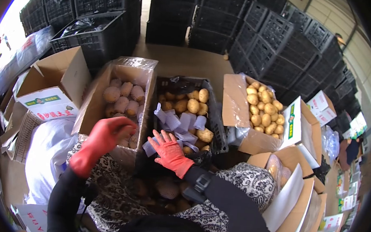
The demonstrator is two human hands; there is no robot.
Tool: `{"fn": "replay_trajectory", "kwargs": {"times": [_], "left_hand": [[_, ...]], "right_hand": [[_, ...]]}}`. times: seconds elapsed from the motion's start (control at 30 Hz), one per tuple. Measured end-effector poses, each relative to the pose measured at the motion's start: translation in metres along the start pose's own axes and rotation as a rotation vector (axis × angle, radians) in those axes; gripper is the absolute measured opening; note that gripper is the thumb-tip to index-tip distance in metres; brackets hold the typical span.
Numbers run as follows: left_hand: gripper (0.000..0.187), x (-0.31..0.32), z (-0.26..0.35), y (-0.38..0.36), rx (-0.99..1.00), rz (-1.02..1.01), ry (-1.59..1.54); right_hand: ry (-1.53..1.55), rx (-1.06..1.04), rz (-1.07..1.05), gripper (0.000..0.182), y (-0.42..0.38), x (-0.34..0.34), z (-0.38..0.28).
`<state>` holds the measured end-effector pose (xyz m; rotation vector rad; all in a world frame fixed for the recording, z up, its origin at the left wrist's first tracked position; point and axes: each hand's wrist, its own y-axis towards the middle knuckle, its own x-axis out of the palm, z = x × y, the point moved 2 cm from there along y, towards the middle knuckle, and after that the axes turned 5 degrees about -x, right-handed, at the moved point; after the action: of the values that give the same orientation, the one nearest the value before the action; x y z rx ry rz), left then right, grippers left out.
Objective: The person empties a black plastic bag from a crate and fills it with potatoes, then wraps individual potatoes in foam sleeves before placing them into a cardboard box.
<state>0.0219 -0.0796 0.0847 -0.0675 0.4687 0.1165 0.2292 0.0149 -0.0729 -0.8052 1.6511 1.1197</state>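
Note:
My left hand (103, 141), in a red glove, is over the near end of a plastic-lined cardboard box (147, 93). Its fingers are loosely bent and apart, with nothing showing between them. Inside the box lie potatoes in pinkish foam net sleeves (121, 97). My right hand (171, 153), also red-gloved, is spread open, palm down, over a black plastic crate (220, 123). Its fingertips overlap loose lilac foam net sleeves (184, 123). Bare potatoes (193, 105) fill the crate around and behind the sleeves.
On the right stands an open carton of bare potatoes (262, 107), beside a white-sided carton (296, 124). An open carton (53, 83) is at the left, near a white sack (49, 153). Stacked black crates (283, 41) line the back. Wrapped potatoes (166, 188) lie below my hands.

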Motion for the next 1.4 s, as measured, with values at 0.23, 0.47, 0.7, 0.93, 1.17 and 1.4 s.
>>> {"fn": "replay_trajectory", "kwargs": {"times": [0.23,0.47,0.7,0.93,1.17,1.4], "left_hand": [[0.047,0.072,-0.052,0.063,0.139,-0.104,0.316],[0.030,0.101,-0.057,0.078,0.383,-0.039,0.296],[0.019,0.099,-0.067,0.075,-0.287,-0.190,-0.326],[0.026,0.113,-0.129,0.085,-0.278,0.067,-0.673],[0.032,0.123,-0.121,0.086,-0.328,0.125,-0.871],[0.095,0.171,-0.128,0.086,-0.165,-0.171,-0.629]], "right_hand": [[0.570,0.425,0.373,0.024,0.011,-0.008,0.019],[0.789,0.510,0.241,0.033,-0.021,-0.027,0.025],[1.007,0.573,0.132,0.037,-0.014,-0.021,0.047],[-0.291,0.804,-0.443,0.055,-0.075,0.073,0.218],[0.026,0.841,-0.541,0.073,-0.049,0.069,0.231],[1.614,1.054,0.359,0.058,-0.004,-0.012,0.118]]}}
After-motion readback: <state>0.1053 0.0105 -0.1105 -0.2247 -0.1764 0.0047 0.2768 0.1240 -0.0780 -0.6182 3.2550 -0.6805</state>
